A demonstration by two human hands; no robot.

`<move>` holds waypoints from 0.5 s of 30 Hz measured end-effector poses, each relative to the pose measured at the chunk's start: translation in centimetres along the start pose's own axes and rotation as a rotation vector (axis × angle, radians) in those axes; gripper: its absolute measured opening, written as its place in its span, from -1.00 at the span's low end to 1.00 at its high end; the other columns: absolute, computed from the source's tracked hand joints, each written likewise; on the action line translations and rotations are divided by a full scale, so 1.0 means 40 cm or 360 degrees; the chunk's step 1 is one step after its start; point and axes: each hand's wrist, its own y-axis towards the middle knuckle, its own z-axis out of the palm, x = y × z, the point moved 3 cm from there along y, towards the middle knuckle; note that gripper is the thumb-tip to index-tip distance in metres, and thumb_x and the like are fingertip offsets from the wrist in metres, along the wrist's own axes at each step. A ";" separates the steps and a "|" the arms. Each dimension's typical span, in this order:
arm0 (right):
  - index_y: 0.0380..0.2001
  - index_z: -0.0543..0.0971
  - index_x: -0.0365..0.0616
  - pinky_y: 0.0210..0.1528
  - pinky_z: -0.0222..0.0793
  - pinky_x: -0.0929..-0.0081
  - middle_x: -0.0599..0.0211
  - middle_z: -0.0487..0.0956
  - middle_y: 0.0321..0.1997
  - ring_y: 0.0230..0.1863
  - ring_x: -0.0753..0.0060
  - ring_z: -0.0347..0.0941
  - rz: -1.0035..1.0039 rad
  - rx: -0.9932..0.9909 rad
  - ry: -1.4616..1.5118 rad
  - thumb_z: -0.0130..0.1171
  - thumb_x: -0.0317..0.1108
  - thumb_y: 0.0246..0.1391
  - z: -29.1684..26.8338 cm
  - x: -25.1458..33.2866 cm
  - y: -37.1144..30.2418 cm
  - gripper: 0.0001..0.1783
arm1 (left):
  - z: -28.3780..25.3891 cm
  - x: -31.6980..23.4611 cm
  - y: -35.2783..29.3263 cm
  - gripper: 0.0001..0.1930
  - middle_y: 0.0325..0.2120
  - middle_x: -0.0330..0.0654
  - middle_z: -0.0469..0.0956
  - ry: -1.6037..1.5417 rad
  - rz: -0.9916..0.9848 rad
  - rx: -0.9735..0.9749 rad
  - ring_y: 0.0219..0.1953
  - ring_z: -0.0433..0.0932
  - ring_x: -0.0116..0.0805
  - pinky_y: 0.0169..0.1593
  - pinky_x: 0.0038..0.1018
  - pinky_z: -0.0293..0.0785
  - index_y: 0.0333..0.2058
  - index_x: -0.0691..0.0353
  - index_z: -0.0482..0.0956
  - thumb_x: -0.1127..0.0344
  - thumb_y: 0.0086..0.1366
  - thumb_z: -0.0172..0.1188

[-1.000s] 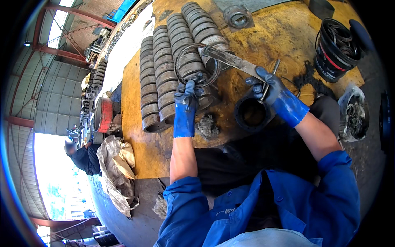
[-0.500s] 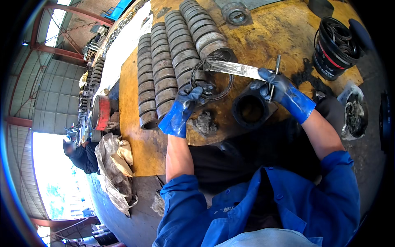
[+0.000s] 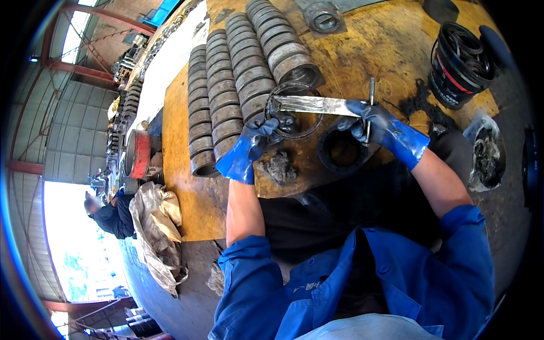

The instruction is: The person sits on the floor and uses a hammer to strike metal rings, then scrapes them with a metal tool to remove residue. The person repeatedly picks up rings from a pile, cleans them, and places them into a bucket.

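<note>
My left hand [image 3: 253, 148], in a blue, dark-stained glove, is closed on the near left side of a thin dark metal ring [image 3: 321, 117]. In my right hand [image 3: 387, 129], gloved the same way, is a flat metal strip [image 3: 317, 106] with a thin crosswise rod [image 3: 372, 90] at its right end. The strip's left end lies across the ring, against or close to its left side; contact is not clear. Below the right hand stands a dark hollow cylinder [image 3: 324, 160]. Grey fluffy waste [image 3: 279, 168] lies beneath the left hand.
Rows of metal rings [image 3: 226, 93] cover the stained yellow tabletop [image 3: 374, 51] ahead. A black bucket [image 3: 453, 85] of rings stands at right, near a plastic bag [image 3: 487, 153]. At far left are a red-sided drum [image 3: 139, 153], a cloth sack [image 3: 153, 226] and another person [image 3: 118, 215].
The metal strip has moved left, and its left end has dropped, so it lies nearly level across the ring. My right hand has shifted slightly left; the left hand still holds the ring.
</note>
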 end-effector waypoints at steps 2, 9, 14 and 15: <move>0.02 0.44 -0.18 -0.76 0.28 0.66 0.14 0.61 -0.43 -0.74 0.58 0.40 0.0028 -0.0015 0.0080 -0.01 -0.06 0.25 0.002 0.009 0.000 -0.55 | -0.020 0.003 0.001 -0.77 -0.36 -0.32 0.60 0.0268 0.0002 -0.0168 -0.40 0.49 -0.59 -0.39 -0.62 0.40 -0.15 0.22 0.58 0.24 0.30 0.16; -0.06 0.46 -0.09 -0.79 0.20 0.64 0.13 0.59 -0.44 -0.78 0.56 0.32 -0.0144 0.0050 0.0378 0.07 -0.06 0.20 0.013 0.105 -0.090 -0.62 | -0.028 0.021 0.004 -0.81 -0.40 -0.35 0.59 0.0021 0.0124 -0.0183 -0.43 0.45 -0.59 -0.37 -0.64 0.37 -0.19 0.22 0.61 0.28 0.31 0.13; -0.16 0.47 -0.02 -0.72 0.12 0.59 0.26 0.55 -0.37 -0.69 0.64 0.25 -0.0579 0.0029 0.0598 0.02 -0.08 0.23 -0.047 0.274 -0.223 -0.72 | -0.055 0.083 0.065 -0.71 -0.24 -0.13 0.63 0.0010 0.0217 -0.0064 -0.20 0.57 -0.34 -0.14 -0.48 0.50 -0.12 0.40 0.56 0.36 0.23 0.12; 0.02 0.40 -0.12 -0.65 0.19 0.58 0.14 0.58 -0.24 -0.62 0.59 0.34 -0.0764 0.0204 0.0497 0.02 -0.08 0.23 -0.092 0.312 -0.250 -0.59 | -0.065 0.093 0.079 -0.68 -0.26 -0.17 0.63 0.0176 0.0468 0.0064 -0.30 0.56 -0.39 -0.21 -0.50 0.47 -0.09 0.32 0.58 0.33 0.21 0.05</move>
